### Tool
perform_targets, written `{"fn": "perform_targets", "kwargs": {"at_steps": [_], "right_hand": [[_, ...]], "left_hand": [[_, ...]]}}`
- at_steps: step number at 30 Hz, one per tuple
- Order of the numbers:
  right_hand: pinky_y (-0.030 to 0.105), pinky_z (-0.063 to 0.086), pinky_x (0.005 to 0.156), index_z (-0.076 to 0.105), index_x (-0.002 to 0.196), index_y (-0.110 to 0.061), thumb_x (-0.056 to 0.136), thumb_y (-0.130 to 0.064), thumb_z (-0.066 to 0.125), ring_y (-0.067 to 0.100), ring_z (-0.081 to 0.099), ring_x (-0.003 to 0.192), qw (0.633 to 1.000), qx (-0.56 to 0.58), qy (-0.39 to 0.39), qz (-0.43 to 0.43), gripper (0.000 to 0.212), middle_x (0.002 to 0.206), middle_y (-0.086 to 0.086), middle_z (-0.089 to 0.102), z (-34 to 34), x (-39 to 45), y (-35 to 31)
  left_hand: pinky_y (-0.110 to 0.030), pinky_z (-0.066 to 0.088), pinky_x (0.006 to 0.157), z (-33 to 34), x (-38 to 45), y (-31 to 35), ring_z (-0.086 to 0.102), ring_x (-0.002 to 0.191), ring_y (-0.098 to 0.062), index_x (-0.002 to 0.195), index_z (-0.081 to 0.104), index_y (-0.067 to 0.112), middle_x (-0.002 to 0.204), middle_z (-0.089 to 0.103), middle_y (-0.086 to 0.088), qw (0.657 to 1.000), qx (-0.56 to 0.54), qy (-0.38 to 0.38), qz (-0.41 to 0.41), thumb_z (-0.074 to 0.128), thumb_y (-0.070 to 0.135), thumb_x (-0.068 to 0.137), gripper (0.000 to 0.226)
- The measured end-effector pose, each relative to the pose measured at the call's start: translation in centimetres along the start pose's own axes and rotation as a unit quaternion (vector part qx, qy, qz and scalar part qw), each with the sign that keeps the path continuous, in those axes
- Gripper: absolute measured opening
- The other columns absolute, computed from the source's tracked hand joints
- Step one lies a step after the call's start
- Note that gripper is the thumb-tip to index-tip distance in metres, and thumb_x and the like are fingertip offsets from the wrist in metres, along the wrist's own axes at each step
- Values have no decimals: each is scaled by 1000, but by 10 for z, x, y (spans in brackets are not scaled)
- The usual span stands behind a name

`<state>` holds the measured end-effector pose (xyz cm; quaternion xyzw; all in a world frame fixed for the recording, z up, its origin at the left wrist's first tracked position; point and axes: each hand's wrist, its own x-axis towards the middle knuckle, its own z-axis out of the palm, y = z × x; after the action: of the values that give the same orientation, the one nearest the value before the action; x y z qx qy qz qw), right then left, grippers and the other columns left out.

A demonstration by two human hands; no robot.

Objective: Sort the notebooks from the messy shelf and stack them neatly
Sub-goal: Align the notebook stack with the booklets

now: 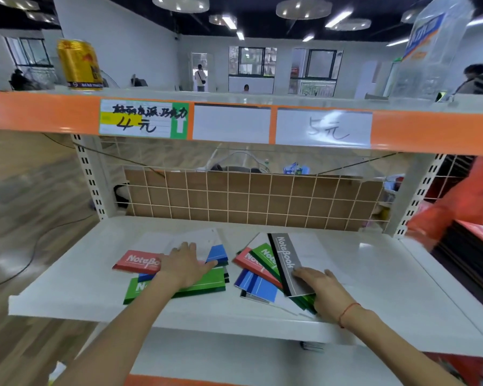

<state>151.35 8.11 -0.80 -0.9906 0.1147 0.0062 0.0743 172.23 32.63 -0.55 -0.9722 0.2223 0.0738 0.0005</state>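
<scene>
Two loose heaps of notebooks lie on the white shelf (76, 288). The left heap holds a red notebook (135, 264), a green one (207, 282) and a blue one (217, 253). My left hand (183, 264) lies flat on this heap, fingers straight. The right heap fans out: a red notebook (247, 263), a green one (265, 257), a blue one (255, 285) and a grey one (286, 260) on top. My right hand (324, 289) rests on the grey notebook's near end, fingers stretched over it.
A wire grid back panel (248, 199) closes the rear of the shelf. The orange-edged upper shelf (39, 112) hangs overhead with price labels, a gold can (78, 65) and a clear bottle (432, 51). White shelf surface shows on both sides of the heaps.
</scene>
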Motion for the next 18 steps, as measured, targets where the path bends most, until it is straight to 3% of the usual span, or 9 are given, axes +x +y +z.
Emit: {"fn": "perform_targets", "kwargs": {"at_steps": [2,4,7,10,12,14,15,16,18], "right_hand": [[42,15,115,30,143,-25,85,-4,49,16,29,138,1000,1,3,1,65,151,-4,31,0,0,0],[42,15,114,29,144,-25,86,-5,50,15,28,138,1000,-4,5,-2,64,151,-4,31,1,0,0],[42,16,114,25,146,-24,87,-10,54,16,25,140,1000,-22,-5,-18,66,153,-3,26,2,0,3],[41,19,114,19,149,-20,87,-17,59,18,23,141,996,-70,-21,-40,74,156,1,20,8,3,8],[41,29,111,26,147,-12,81,-18,67,26,32,137,994,-94,-2,-51,78,153,10,27,11,3,10],[40,52,89,54,127,-4,54,-19,87,33,61,109,990,-105,68,-71,82,127,20,57,16,4,12],[34,57,73,65,112,-6,37,-21,92,28,69,88,987,-115,91,-64,81,107,17,68,18,3,11],[29,57,62,70,99,-9,27,-22,94,23,70,74,986,-111,117,-51,77,92,11,71,21,3,9],[27,54,49,69,86,-13,26,-18,93,20,67,60,986,-88,138,-36,64,76,6,70,24,3,4]], "left_hand": [[-56,30,105,0,-1,0,36,131,-31,147,20,17,150,26,-5,1000,0,5,-15,34,80,80,93],[-51,37,102,4,-2,0,37,128,-32,144,27,13,147,24,-8,1000,-4,2,-22,41,76,80,90],[-39,42,99,2,-5,-4,44,119,-31,135,42,8,141,26,-14,1000,-13,-2,8,43,61,90,69],[-32,39,96,-5,-10,-9,50,114,-28,134,42,6,135,35,-17,998,11,-31,48,42,45,97,53],[-31,38,95,-7,-13,-10,49,116,-28,134,41,6,133,43,-16,996,29,-51,72,39,35,99,45],[-33,38,98,-5,-14,-13,46,120,-28,136,38,7,136,44,-16,993,31,-53,97,37,31,99,44],[-36,37,102,-2,-15,-17,42,125,-29,140,35,8,142,40,-14,993,28,-52,106,35,32,99,47],[-41,34,106,2,-16,-22,36,132,-30,146,29,13,150,32,-11,992,26,-53,110,34,35,100,51],[-53,27,111,10,-21,-31,24,139,-36,151,13,29,159,11,-1,994,23,-57,93,28,45,100,55]]}}
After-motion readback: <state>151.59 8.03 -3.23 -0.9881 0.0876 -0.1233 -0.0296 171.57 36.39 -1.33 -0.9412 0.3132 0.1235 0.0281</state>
